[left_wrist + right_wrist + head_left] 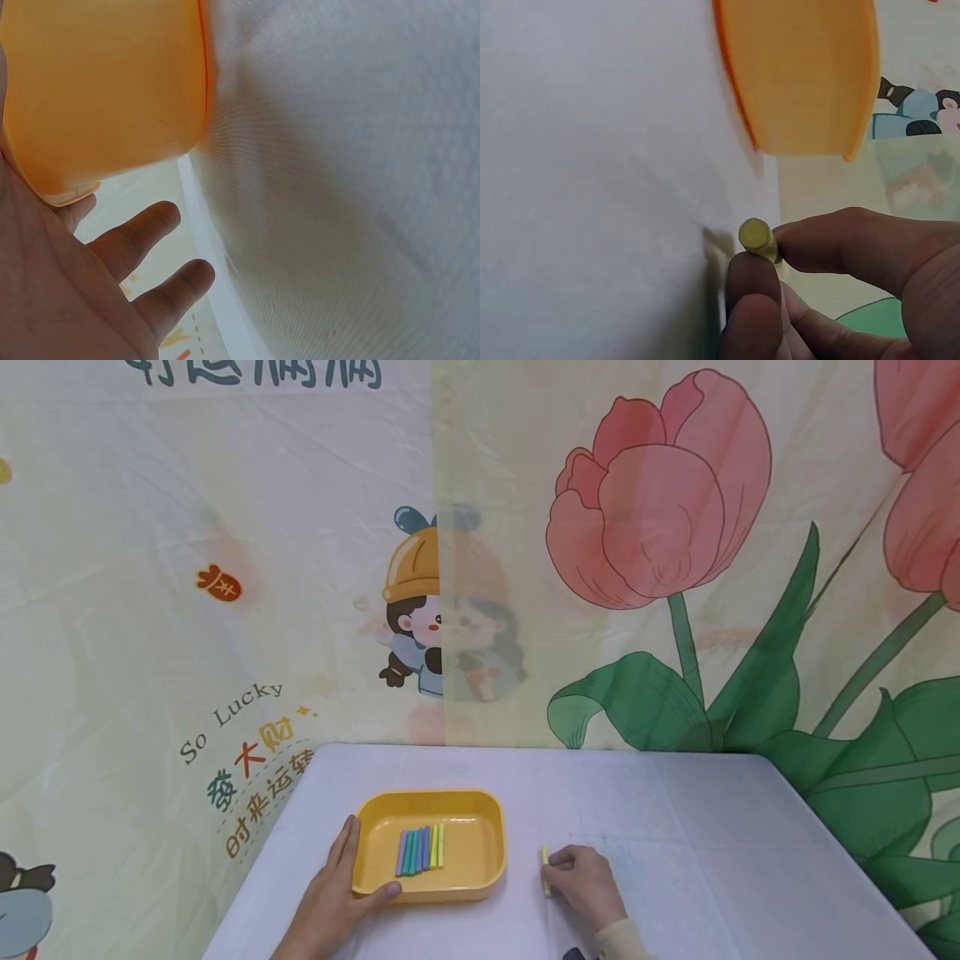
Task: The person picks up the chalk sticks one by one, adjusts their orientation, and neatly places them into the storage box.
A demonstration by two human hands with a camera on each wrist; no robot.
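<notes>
A yellow tray (491,860) stands on the white-covered table, with several chalk sticks (420,852) lying side by side in it, in purple, green, blue and yellow. My left hand (335,893) rests against the tray's near left corner, its thumb on the front rim and its fingers along the left side. Spread, fairly straight fingers (176,296) show below the tray in the left wrist view. To the right of the tray, my right hand (588,881) pinches a yellow chalk stick (545,860) between thumb and fingers; its round end faces the right wrist camera.
The white table cover (720,827) extends to the right of my right hand, with faint bluish marks near it. Behind the table hangs a printed cloth (300,527) with tulips, a cartoon figure and lettering. A small dark object (573,954) shows beside the right sleeve.
</notes>
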